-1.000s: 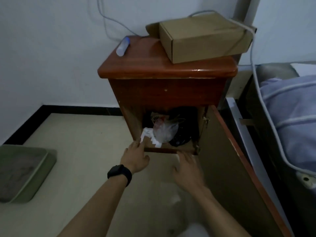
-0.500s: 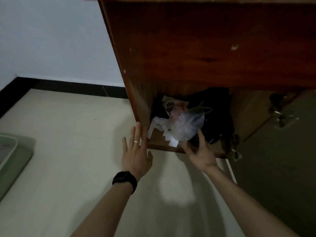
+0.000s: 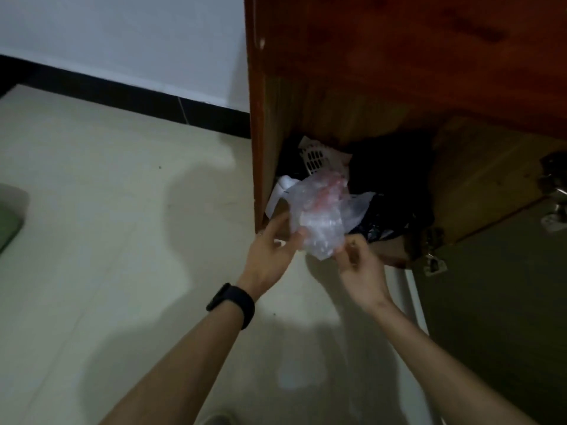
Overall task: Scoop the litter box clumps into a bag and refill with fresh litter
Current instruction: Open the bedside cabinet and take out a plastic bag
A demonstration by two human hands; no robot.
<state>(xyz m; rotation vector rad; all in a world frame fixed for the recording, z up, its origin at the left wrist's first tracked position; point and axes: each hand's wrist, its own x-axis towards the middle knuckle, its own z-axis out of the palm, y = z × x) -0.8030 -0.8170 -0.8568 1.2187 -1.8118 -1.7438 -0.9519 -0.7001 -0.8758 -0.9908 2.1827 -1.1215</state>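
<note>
— Dim overall, isn't it? Soft overlapping shadows spread across the pale floor (image 3: pixel 92 240), with one faint bright patch near the bottom edge.

— Yes. The cabinet (image 3: pixel 399 72) interior goes nearly black, and the clear bag (image 3: pixel 319 222) is smeared and soft.

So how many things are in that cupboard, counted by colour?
Clear: 1, the clear bag at the front.
White: 2, the slotted scoop and a paper-like strip.
Black: 1, the black bag.
Total: 4 that I can see.
</note>
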